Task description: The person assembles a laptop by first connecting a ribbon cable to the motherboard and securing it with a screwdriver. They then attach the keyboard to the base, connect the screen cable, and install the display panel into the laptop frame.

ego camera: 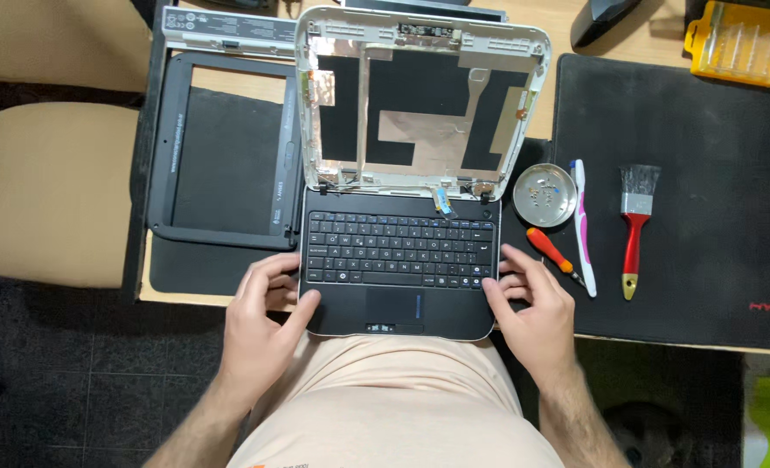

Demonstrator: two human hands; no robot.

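Head view: small laptop (400,260) sits at the near edge of the wooden desk (567,26), directly in front of the person, base w/ black keyboard and touchpad facing up. Lid shell (420,100) stands open and stripped: no screen panel, white plastic frame, bare inner back w/ black patches and foil/copper-coloured tape, small blue-tipped cable loose at the hinge. Left hand (264,321) grips the laptop's front-left corner, thumb on the palm rest, fingers curled around the edge. Right hand (532,312) rests at the front-right corner, fingers spread loosely, tips touching the side edge; holds nothing else. Left of the laptop lies a black screen bezel (168,147) on a dark pad. Right side: large black desk mat (705,130) carrying a round metal dish (545,195) w/ small screws, an orange-handled screwdriver (551,253), a white-pink toothbrush (584,225) and a red-handled paintbrush (634,225). A yellow bit case (744,43) sits at the far right corner. Beige chair (51,191) stands left of the desk; floor is dark tile.
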